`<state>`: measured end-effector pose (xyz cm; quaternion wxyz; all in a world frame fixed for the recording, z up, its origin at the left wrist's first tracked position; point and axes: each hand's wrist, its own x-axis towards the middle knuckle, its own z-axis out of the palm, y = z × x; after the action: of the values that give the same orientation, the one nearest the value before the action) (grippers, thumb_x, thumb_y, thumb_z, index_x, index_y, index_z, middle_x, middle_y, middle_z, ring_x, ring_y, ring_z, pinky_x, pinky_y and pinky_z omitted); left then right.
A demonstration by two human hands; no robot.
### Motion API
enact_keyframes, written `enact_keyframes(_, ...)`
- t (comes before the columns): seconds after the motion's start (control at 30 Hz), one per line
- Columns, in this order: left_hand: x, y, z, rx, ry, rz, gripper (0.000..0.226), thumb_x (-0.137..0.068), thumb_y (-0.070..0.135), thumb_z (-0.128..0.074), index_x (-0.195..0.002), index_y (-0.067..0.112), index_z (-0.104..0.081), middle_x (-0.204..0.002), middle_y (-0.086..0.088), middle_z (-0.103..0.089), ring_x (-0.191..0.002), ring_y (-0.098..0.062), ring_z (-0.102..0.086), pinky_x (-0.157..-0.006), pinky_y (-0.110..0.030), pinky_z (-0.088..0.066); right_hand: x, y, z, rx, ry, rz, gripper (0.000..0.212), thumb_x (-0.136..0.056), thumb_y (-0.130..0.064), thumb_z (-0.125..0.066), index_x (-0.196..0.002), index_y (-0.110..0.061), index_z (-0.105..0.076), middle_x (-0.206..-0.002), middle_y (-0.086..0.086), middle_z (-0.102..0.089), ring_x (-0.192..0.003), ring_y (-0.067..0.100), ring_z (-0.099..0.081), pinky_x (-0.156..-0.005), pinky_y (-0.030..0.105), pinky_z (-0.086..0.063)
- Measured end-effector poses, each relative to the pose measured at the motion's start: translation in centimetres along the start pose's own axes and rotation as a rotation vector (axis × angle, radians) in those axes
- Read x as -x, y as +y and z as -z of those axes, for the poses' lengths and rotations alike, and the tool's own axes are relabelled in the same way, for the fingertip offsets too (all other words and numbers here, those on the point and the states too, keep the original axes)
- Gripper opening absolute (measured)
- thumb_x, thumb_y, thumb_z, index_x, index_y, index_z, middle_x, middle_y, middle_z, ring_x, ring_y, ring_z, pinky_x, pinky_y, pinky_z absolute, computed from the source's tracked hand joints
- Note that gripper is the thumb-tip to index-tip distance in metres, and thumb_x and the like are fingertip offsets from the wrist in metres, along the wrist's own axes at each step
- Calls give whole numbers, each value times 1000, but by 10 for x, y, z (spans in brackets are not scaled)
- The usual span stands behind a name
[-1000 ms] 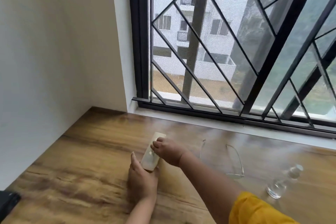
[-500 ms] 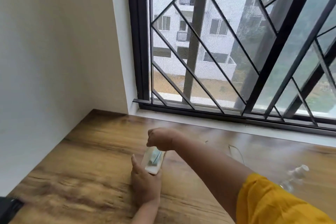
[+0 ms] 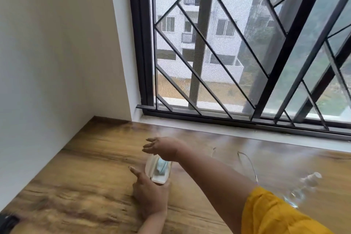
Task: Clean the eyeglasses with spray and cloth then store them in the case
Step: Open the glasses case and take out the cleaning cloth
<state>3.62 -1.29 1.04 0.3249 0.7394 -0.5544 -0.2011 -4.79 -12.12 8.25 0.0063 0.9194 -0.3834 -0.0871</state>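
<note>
The case (image 3: 158, 171), pale and lying open on the wooden tabletop (image 3: 85, 176), is steadied at its near end by the left hand (image 3: 150, 194), whose grip is closed around it. A light blue cloth (image 3: 161, 166) is seen folded inside. The right hand (image 3: 163, 147) is held above the case, fingers spread, grasping nothing. To its right, thin-framed eyeglasses (image 3: 247, 165) are laid flat; further right, a clear spray bottle (image 3: 302, 186) is blurred.
</note>
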Motion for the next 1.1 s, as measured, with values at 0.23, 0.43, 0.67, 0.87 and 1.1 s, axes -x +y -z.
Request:
enact_keyframes(0.23,1,0,2,13,20,19,132,-41,31,-90,-141,-12,-14,-88,-33,-64,-83,-44,-58,-71,-45,-49,22,2,-19,-91,312,-216,65,-74,-1,-68,-133,2,-43,-136,22,-48,-128,35,-43,-108,36,-32)
enact_keyframes(0.43,-2,-1,-1,78,28,44,133,-44,29,-90,-143,-9,-11,-94,-31,-64,-89,-44,-53,-78,-47,-45,43,-12,-46,-184,622,-430,18,-50,-11,-85,-56,-21,-70,-58,-4,-57,-56,19,-52,-49,21,-46)
enact_keyframes(0.67,-3,-4,-3,58,-1,10,131,-38,25,-92,-139,-15,-20,-82,-33,-64,-79,-46,-57,-71,-49,-47,40,-29,-65,-130,418,-429,13,-58,-29,-72,-69,-34,-74,-61,-12,-59,-67,19,-55,-59,26,-45)
enact_keyframes(0.87,-5,-4,-2,52,-26,15,131,-37,25,-92,-140,-13,-20,-86,-32,-64,-80,-46,-56,-70,-46,-46,35,-29,-72,-139,399,-482,10,-59,-26,-71,-65,-32,-75,-57,-13,-61,-64,18,-54,-55,25,-49)
enact_keyframes(1.1,-5,-3,-4,49,-7,18,131,-39,33,-92,-140,-11,-21,-89,-33,-63,-83,-46,-56,-72,-46,-46,42,-26,-66,-586,847,-777,9,-67,-16,-72,-73,-22,-76,-71,-3,-69,-71,21,-56,-63,19,-41)
